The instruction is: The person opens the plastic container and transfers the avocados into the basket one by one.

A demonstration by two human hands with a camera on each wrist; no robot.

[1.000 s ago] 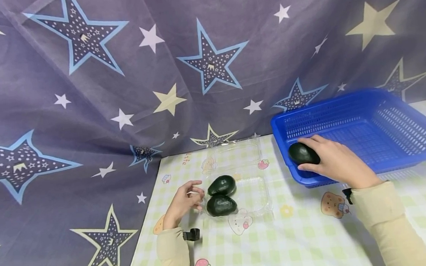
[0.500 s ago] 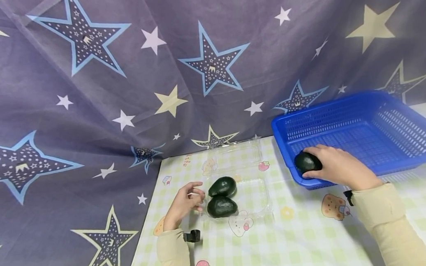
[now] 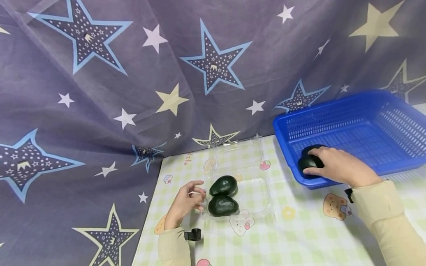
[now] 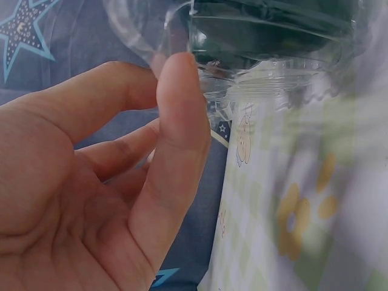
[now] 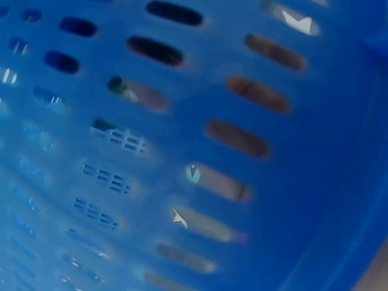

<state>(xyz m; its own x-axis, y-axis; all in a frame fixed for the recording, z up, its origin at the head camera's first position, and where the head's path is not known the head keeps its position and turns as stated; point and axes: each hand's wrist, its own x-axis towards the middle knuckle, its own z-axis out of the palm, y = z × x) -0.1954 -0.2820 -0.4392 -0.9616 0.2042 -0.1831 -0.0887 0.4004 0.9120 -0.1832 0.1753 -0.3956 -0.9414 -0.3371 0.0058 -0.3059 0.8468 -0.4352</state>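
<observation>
Glossy dark-green oval avocado (image 3: 307, 165), in the right hand (image 3: 338, 164)'s grip, now sits lower inside the blue slotted plastic basket (image 3: 365, 132) at the frame's right; a second avocado (image 3: 309, 147) newly shows behind it. At centre, two paired avocados (image 3: 223, 186) lie unmoved in a clear plastic box (image 3: 253, 195), its left edge pinched by the left hand (image 3: 183, 200). Apparently, each container has two.

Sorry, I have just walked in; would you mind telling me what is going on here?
A person's right grip holds the nearer avocado inside a blue perforated basket, with the farther avocado just behind it. Their left grip seems to pinch the left edge of an open, clear plastic clamshell. Two more avocados lie one behind the other in the clamshell's left half.
</observation>
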